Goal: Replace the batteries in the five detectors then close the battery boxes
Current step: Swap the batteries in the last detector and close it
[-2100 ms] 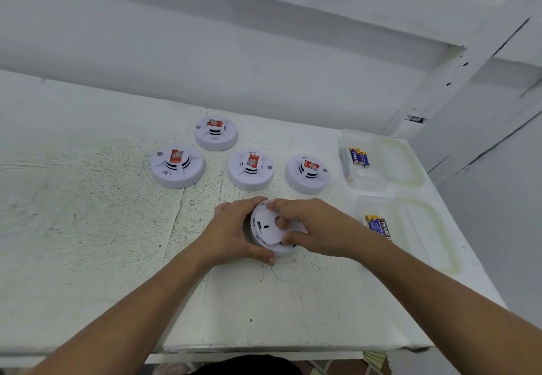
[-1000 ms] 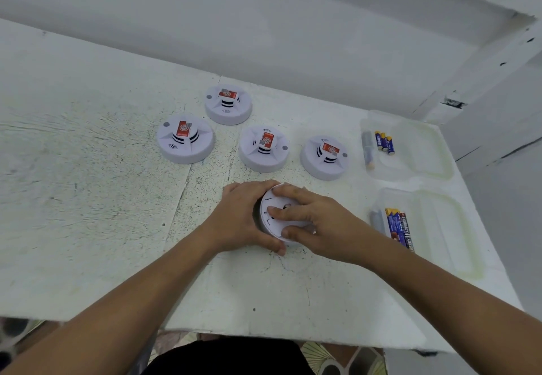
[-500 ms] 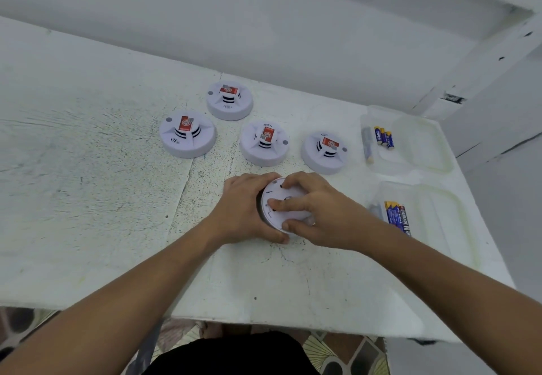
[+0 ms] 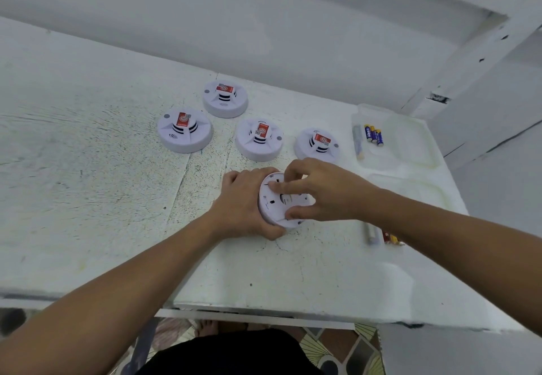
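Note:
A white round detector (image 4: 277, 204) lies back-up on the table (image 4: 88, 198), tilted toward me. My left hand (image 4: 243, 204) grips its left rim. My right hand (image 4: 322, 189) holds it from the right, thumb on the near edge and fingers curled over the back panel. Several more detectors stand face-up behind: one far back (image 4: 225, 98), one at the left (image 4: 184, 131), one in the middle (image 4: 259, 140) and one at the right (image 4: 318, 143). Blue batteries (image 4: 373, 134) lie in the far clear tray (image 4: 410, 145). Other batteries (image 4: 390, 238) show under my right forearm.
A second clear tray (image 4: 434, 198) sits nearer, largely hidden by my right forearm. A white wall runs close behind the table. The table's front edge lies near my body and its right edge just past the trays.
My right-hand fingers have shifted on the detector's back and the detector has tilted a little. The camera view has moved slightly. The other detectors stay put.

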